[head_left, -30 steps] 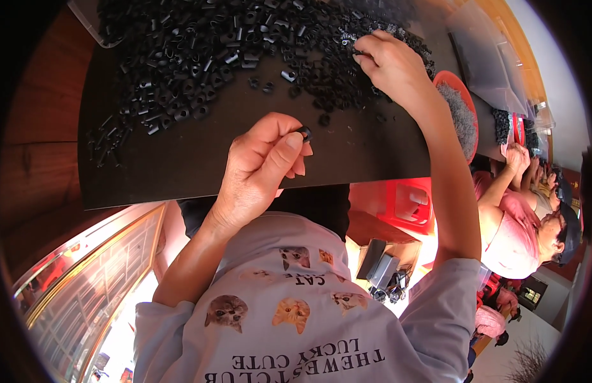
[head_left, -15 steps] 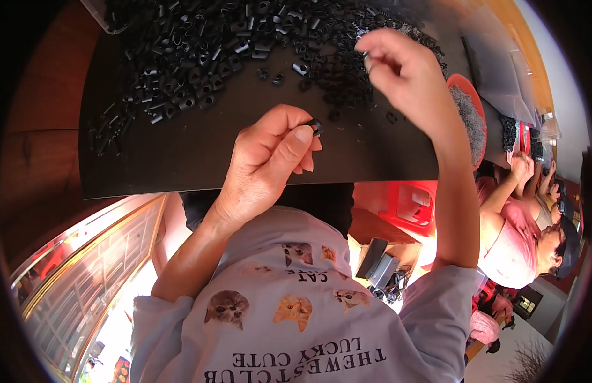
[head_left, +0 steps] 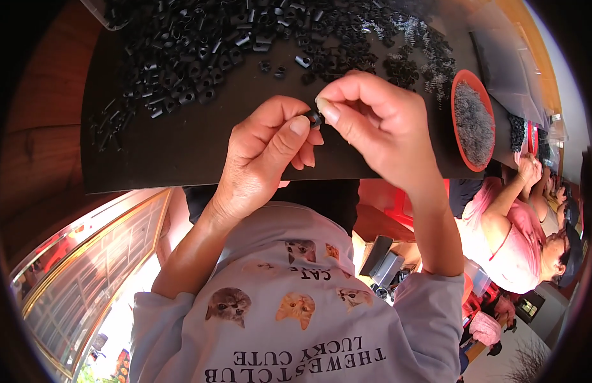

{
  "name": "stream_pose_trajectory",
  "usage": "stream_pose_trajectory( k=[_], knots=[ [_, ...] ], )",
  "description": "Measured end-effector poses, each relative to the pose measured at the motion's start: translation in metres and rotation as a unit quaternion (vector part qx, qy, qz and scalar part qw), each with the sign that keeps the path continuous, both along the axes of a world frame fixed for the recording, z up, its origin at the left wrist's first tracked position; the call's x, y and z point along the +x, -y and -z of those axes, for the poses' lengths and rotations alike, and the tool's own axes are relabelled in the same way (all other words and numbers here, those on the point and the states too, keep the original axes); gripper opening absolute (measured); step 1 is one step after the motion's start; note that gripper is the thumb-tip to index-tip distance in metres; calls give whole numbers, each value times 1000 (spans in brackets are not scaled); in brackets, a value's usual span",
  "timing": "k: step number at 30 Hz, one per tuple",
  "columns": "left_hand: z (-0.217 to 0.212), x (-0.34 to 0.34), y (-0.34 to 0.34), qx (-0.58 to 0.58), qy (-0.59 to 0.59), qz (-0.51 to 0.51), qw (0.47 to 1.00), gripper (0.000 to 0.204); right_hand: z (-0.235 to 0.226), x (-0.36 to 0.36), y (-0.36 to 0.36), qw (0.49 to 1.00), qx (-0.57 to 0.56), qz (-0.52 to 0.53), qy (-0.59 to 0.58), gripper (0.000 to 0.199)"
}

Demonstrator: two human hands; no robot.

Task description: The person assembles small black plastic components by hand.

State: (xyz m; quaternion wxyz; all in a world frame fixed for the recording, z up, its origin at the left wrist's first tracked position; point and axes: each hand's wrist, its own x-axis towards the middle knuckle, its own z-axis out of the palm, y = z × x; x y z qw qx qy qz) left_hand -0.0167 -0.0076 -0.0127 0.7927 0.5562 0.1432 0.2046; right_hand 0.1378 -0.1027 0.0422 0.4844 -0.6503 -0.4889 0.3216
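Over the near part of the dark table, my left hand pinches a small black tubular plastic part between thumb and forefinger. Its other fingers curl below. My right hand meets it from the right, thumb and forefinger pressed together right at the part's end. Whatever sits in that right pinch is too small to make out. Beyond both hands spreads a heap of short black tubular parts. Smaller black pieces lie just past my right hand, with loose metal springs to their right.
An orange-red basin full of fine metal springs stands at the table's right. A clear plastic container shows at the far left corner. Thin black pieces lie at the left. A co-worker in pink sits to the right.
My right hand has come down and left from the far pile to the black part in my left hand. My left hand has hardly moved.
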Motion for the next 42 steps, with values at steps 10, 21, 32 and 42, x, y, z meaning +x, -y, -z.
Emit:
stream_pose_trajectory(
  k=[10, 21, 32, 42],
  knots=[
    [0, 3, 3, -51, 29, -45, 997, 22, 21, -13, 14, 956, 177, -3, 236, 33],
    [-4, 0, 2, 15, -6, 17, 1000, 28, 28, -25, 9, 976, 204, 34, 71, 10],
    [-2, -3, 1, -14, -4, 13, 1000, 20, 21, 47, 3, 949, 33, 14, 314, 14],
    [-4, -3, -2, 22, -12, 29, 999, 27, 13, 57, -4, 908, 20, 3, 419, 15]
  ],
)
